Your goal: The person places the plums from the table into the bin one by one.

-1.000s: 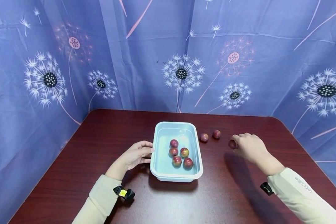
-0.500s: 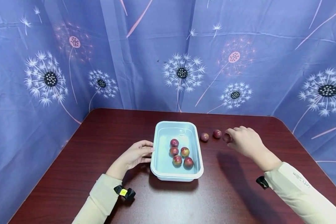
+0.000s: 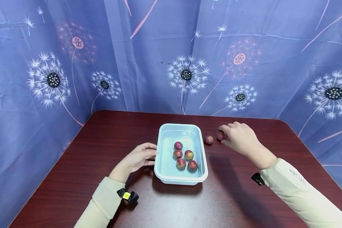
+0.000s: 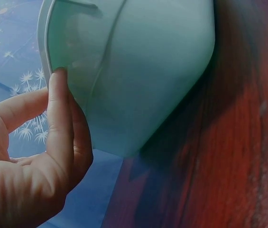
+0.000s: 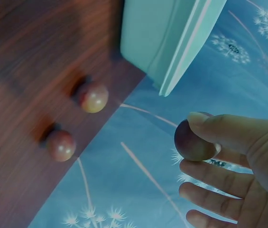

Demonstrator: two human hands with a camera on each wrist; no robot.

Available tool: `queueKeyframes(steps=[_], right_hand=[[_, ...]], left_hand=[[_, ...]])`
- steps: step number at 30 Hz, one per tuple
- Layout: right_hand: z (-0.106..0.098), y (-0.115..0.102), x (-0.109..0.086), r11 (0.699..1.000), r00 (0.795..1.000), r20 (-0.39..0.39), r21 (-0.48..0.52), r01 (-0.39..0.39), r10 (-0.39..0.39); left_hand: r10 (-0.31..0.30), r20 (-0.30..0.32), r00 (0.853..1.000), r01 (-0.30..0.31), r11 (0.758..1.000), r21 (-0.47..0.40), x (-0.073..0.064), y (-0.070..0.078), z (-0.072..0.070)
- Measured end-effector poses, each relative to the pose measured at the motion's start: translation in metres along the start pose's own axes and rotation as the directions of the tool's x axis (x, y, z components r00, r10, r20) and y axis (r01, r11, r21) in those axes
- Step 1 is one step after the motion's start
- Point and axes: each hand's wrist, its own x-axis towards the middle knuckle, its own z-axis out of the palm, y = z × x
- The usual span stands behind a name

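Note:
A pale blue plastic container stands mid-table with several red-and-yellow plums in it. At its left side, my left hand pinches the rim; in the left wrist view the bent fingers press the outer wall just under the lip. My right hand holds a dark plum between thumb and fingertips, raised over the table to the right of the container. Two loose plums lie on the table: one near the container and another farther right, which the held plum overlaps in the head view.
The dark red wooden table ends at a blue curtain with dandelion prints, which hangs behind it and along both sides. A black wrist strap is on each sleeve.
My right hand has moved left with the held plum, from beyond the loose plums to over the farther one. The left hand and the container have stayed in place.

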Motion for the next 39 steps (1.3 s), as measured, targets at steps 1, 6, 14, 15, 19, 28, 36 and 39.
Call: queueKeyframes(steps=[1, 6, 14, 15, 19, 28, 36, 39], right_hand=[[0.000, -0.001, 0.002, 1.000, 1.000, 0.003, 0.002, 0.000, 0.000], [-0.002, -0.008, 0.010, 1.000, 1.000, 0.022, 0.007, 0.002, -0.002], [-0.001, -0.020, 0.023, 0.999, 0.999, 0.008, 0.033, 0.035, -0.036], [-0.001, -0.021, 0.024, 0.999, 0.999, 0.011, 0.038, 0.034, -0.034], [0.000, -0.025, 0.030, 0.998, 0.999, 0.019, 0.045, 0.038, -0.039], [0.008, -0.033, 0.040, 0.997, 0.998, -0.006, 0.054, 0.060, -0.060], [0.016, -0.042, 0.049, 0.995, 0.996, -0.011, 0.056, 0.084, -0.083], [0.019, -0.047, 0.051, 0.994, 0.995, 0.000, 0.058, 0.098, -0.098]], left_hand=[[0.000, -0.002, 1.000, 0.000, 1.000, -0.001, 0.000, 0.000, 0.000], [-0.001, -0.010, 1.000, 0.001, 1.000, -0.002, 0.001, -0.001, 0.000], [-0.003, -0.017, 1.000, 0.003, 1.000, -0.010, 0.002, -0.002, 0.000], [-0.002, -0.014, 1.000, 0.002, 1.000, -0.010, 0.002, -0.002, 0.000], [-0.002, -0.013, 1.000, 0.002, 1.000, -0.009, 0.003, -0.003, 0.000], [-0.013, -0.028, 1.000, 0.013, 1.000, -0.007, 0.004, -0.004, -0.001], [-0.015, -0.029, 0.999, 0.015, 1.000, -0.009, 0.002, -0.002, 0.000], [-0.013, -0.027, 1.000, 0.013, 1.000, -0.002, 0.002, -0.002, 0.000]])
